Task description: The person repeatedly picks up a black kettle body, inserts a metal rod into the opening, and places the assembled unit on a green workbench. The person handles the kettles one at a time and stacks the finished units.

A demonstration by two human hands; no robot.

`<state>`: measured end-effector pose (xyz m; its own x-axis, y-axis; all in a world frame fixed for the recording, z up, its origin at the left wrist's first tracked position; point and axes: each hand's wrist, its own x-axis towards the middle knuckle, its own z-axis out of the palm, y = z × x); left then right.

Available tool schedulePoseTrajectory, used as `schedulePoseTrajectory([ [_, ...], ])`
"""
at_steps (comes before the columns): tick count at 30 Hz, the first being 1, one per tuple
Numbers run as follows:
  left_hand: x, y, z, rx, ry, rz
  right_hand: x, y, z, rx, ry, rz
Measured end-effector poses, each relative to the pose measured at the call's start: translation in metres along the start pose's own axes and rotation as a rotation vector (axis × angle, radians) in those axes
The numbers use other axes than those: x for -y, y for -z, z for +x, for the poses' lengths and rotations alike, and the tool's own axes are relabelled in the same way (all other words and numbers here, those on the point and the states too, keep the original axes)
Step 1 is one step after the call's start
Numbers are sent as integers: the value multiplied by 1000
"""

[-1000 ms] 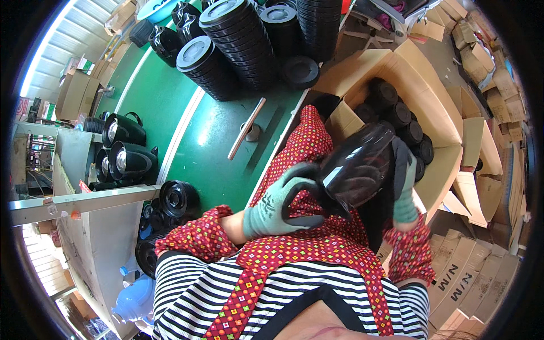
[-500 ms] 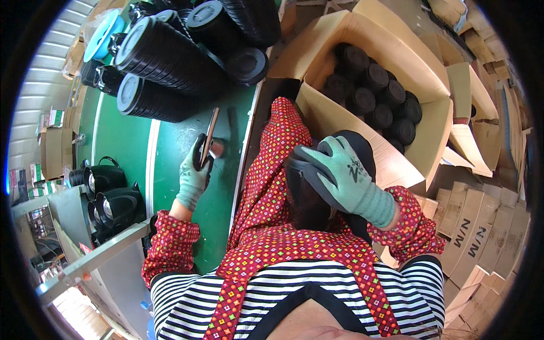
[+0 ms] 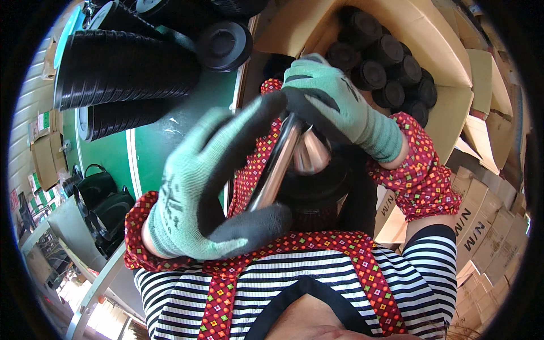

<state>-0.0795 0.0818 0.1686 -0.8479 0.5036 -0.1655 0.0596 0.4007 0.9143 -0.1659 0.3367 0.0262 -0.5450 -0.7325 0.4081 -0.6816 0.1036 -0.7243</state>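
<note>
Spanning a coppery metal bar with the left hand, opening thumb and fingers wide, setting the thumb beside the bar's near end and bringing the blurred fingertips up to its far end, close by the right hand. Bending the right fingers over that far end, but hiding the contact under the palm: cannot tell whether gripping the metal or only pressing on it. Probably placing both hands out toward the ends for leverage.

Holding the bar's short metal cylinder over a round black vessel, not showing clearly whether touching it. Nesting that vessel in the lap, against the patterned apron, probably bracing it with the body.

Packing dark round pieces tightly inside a cardboard box at the far right, probably saving room. Stacking ribbed black parts on the green table at the far left, likely for compactness, and leaving a flat black disc just right of them.
</note>
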Motion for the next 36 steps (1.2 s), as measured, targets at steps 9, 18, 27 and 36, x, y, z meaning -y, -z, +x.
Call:
schedulePoseTrajectory([
  [9,6,-82,56,212,-507,86,-21,-74,-52,-181,80,540],
  [18,5,-103,47,97,-461,100,5,-76,-58,-251,64,379],
  [27,54,-44,13,184,-380,-653,50,-9,-33,103,-266,146],
  [36,-38,-59,54,261,103,750,29,-11,-44,56,-254,163],
])
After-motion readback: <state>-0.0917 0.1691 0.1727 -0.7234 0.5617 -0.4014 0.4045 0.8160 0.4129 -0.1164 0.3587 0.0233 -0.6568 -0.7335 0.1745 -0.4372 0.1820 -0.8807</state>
